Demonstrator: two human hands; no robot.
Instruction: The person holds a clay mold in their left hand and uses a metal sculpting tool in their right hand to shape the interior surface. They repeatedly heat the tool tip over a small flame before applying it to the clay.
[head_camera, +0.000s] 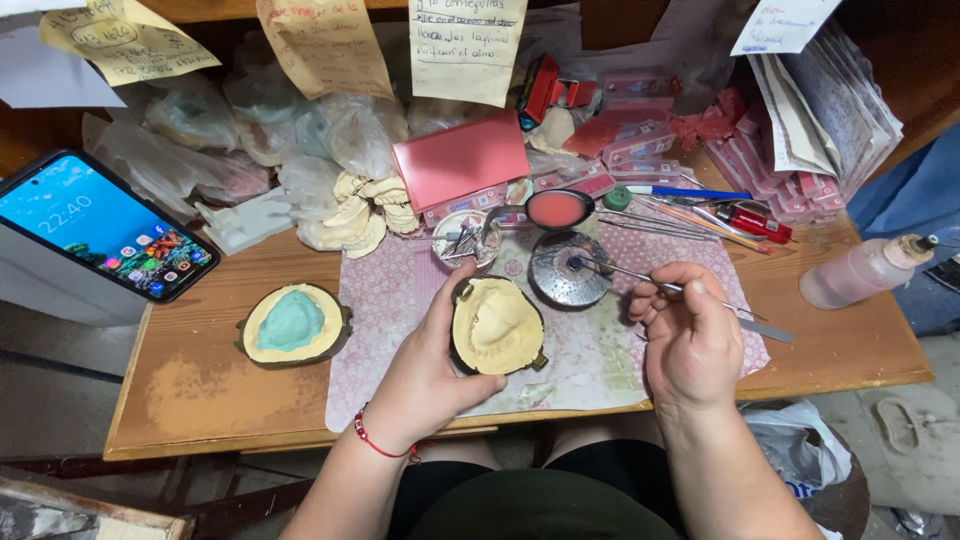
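The left hand (430, 370) is wrapped around a dental flask half (497, 326) filled with pale yellow plaster, thumb along its left edge and fingers under its near side, holding it tilted just above the patterned cloth (580, 365). A red cord bracelet (380, 445) circles that wrist. The right hand (692, 340) is closed in a pinch on a thin metal instrument (640, 280), whose tip touches a small blue dot on the round metal dish (568, 270). The two hands are apart, with the flask half between them.

Taking the patterned cloth as the landmark: the held flask half is over its middle, and the metal dish sits on its far part, just right of the flask. At the cloth's far edge stand a small bowl of metal pins (464, 240) and a dark rubber bowl with pink paste (558, 210). Left of the cloth, on the bare wooden table (200, 390), lies a second flask half (293, 324) with a teal centre in yellow plaster. Further left, a phone (100, 225) leans with its screen lit. Beyond the cloth's far left corner lies a heap of plaster casts (360, 215), and behind it a pink box (462, 160). Right of the cloth a plastic bottle of pink liquid (865, 270) lies on its side near the table's edge.
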